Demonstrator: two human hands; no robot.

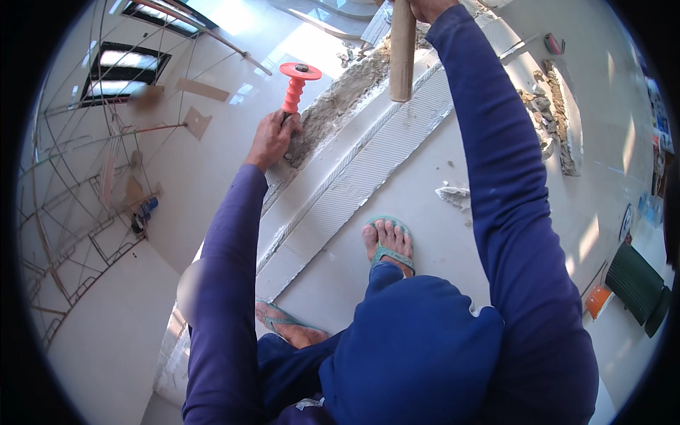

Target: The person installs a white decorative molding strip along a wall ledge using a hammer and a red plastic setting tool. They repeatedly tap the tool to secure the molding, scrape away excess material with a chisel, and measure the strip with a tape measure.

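My left hand (271,139) grips a chisel with a red-orange handguard (297,83), its tip set into a rough mortar channel (340,99) cut in the white floor. My right hand (427,7) is raised at the top edge, closed around a wooden handle (402,49) that hangs down from it; its head is out of view. Both arms wear blue-purple sleeves. My feet in teal flip-flops (387,242) stand beside a strip of ridged adhesive (368,170).
Broken tile and mortar rubble (545,120) lies at the upper right, with a small chunk (453,193) near my foot. A dark green roll (637,283) and an orange object (597,301) sit at the right. Metal railing (78,234) borders the left.
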